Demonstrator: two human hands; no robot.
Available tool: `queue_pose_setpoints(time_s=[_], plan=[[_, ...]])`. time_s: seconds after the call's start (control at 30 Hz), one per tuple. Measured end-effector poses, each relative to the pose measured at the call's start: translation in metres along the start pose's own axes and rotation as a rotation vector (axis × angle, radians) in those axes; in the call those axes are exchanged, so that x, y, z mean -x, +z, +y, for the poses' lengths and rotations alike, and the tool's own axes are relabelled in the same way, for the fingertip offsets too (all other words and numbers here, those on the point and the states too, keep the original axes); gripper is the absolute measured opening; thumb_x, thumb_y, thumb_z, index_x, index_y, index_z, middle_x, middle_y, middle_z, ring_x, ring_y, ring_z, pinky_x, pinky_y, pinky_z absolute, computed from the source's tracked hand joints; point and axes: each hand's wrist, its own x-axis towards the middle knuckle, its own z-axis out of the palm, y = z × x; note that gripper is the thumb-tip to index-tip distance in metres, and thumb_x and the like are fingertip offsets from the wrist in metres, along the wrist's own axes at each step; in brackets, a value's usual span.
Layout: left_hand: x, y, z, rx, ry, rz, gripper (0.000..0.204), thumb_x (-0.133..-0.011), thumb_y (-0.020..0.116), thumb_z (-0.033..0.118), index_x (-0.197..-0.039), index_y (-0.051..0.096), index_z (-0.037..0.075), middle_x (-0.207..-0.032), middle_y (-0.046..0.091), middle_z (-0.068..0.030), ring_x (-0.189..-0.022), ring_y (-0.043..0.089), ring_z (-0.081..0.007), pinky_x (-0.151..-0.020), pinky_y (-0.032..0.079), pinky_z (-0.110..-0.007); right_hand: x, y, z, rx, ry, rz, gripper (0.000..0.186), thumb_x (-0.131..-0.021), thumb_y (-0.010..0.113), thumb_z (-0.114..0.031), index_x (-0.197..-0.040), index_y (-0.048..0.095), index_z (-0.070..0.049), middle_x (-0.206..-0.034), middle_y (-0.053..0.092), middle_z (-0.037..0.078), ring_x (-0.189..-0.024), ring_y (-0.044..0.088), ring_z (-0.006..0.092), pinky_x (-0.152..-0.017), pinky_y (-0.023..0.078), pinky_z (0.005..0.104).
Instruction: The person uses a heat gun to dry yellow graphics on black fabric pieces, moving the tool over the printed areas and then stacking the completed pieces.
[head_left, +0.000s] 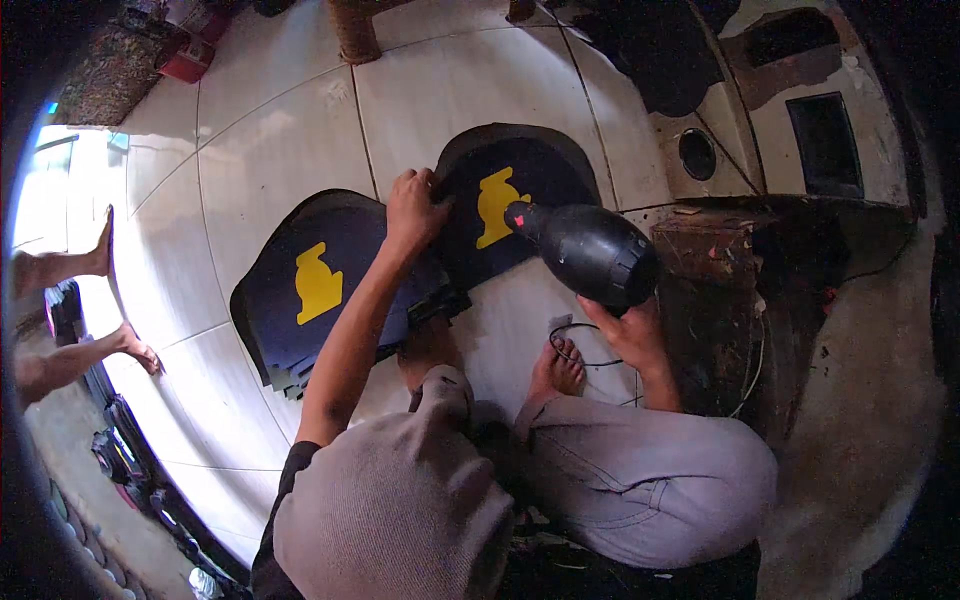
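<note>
A black hair dryer (pixel 595 250) is in my right hand (pixel 632 338), closed round its handle. Its nozzle sits just above a dark blue panel (pixel 455 215) with a rounded top and a yellow emblem (pixel 493 205). At that panel's left edge, my left hand (pixel 415 208) has its fingers curled onto the material. To the left lies a stack of similar dark panels (pixel 270 290), the top one bearing a yellow emblem (pixel 318 284). My left forearm crosses over the stack's right part and hides some of it.
A thin cord (pixel 590 362) loops by my bare foot (pixel 560 372). On the right stand a worn wooden box (pixel 705 245) and a pale cabinet-like piece (pixel 765 130) with dark openings. Another person's bare feet (pixel 138 345) rest on the tiles at left, near a row of dark items (pixel 115 455).
</note>
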Motion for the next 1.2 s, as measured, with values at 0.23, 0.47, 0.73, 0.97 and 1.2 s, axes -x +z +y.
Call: queue_pose_setpoints(time_s=[0.23,0.47,0.73,0.97,1.2], plan=[[-0.002,-0.007,0.009,0.118,-0.009,-0.112,0.019,-0.082,0.070,0.018,-0.085,0.070,-0.001,-0.086,0.068,-0.0210,-0.082,0.064,-0.0406,-0.076,0.051,-0.048,-0.001,0.001,0.002,-0.079,0.040,0.003,0.038,-0.086,0.075,-0.017,-0.119,0.062,-0.004,-0.116,0.066,0.010,-0.106,0.063,0.0213,-0.094,0.047,0.0368],[0.006,-0.020,0.023,-0.133,0.341,0.049,0.021,-0.087,0.062,0.012,-0.106,0.068,0.005,-0.099,0.070,-0.0164,-0.103,0.062,-0.0343,-0.087,0.049,-0.045,-0.001,0.000,0.010,-0.037,0.051,-0.025,0.037,-0.086,0.074,-0.017,-0.119,0.063,-0.004,-0.114,0.067,0.009,-0.106,0.063,0.0200,-0.093,0.048,0.0362],[0.025,-0.056,0.069,0.400,0.202,0.196,0.012,-0.094,0.054,0.006,-0.105,0.058,0.003,-0.088,0.064,-0.0242,-0.086,0.061,-0.0445,-0.073,0.049,-0.047,0.001,0.003,0.013,-0.029,0.002,0.041,0.031,-0.087,0.073,-0.012,-0.115,0.065,-0.004,-0.111,0.068,0.008,-0.103,0.063,0.0178,-0.091,0.048,0.0341],[0.044,-0.170,0.004,0.338,-0.298,0.150,0.040,-0.100,0.056,0.034,-0.107,0.063,-0.005,-0.081,0.065,-0.0134,-0.075,0.056,-0.0108,-0.069,0.048,-0.032,0.004,0.005,0.018,-0.117,0.088,0.033,0.032,-0.087,0.073,-0.011,-0.117,0.064,-0.004,-0.111,0.067,0.007,-0.103,0.063,0.0176,-0.090,0.049,0.0346],[0.113,-0.186,-0.115,0.237,-0.528,-0.073,0.047,-0.083,0.076,0.031,-0.109,0.064,-0.006,-0.095,0.071,-0.0121,-0.084,0.066,-0.0154,-0.075,0.051,-0.032,-0.004,0.003,0.011,-0.053,0.035,-0.005,0.036,-0.087,0.073,-0.018,-0.119,0.063,-0.004,-0.115,0.067,0.009,-0.105,0.063,0.0205,-0.092,0.048,0.0362]])
